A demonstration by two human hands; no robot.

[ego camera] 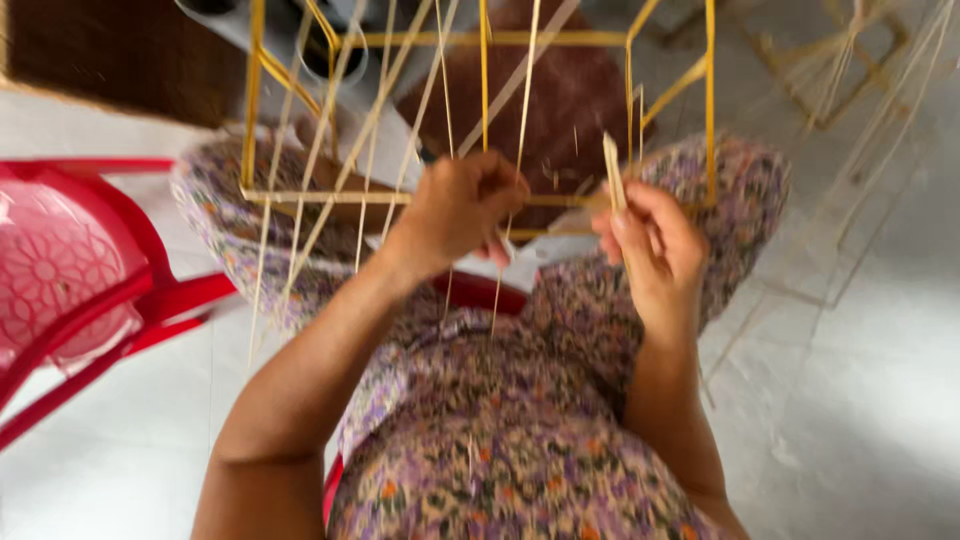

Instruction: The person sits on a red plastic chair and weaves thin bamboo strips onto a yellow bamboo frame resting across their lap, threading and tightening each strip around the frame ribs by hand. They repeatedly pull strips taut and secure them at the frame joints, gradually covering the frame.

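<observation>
White tiled floor (pixel 880 400) beneath red plastic chair (pixel 90 290).

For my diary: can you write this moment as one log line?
left hand: grips bamboo frame | right hand: holds flat stick | red chair beside

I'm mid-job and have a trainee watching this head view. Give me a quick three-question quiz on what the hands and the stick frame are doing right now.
1. True or false: the right hand holds a short flat stick upright.
2. Which does the left hand grip? A) the red chair; B) thin strips at the yellow stick frame; C) nothing.
3. Where does the frame rest?

Key
1. True: the flat stick is pinched in its fingers, pointing up.
2. B: the hand is closed around thin strips at the frame's lower rail.
3. Over the lap, on the knees of the flowered dress.
</observation>
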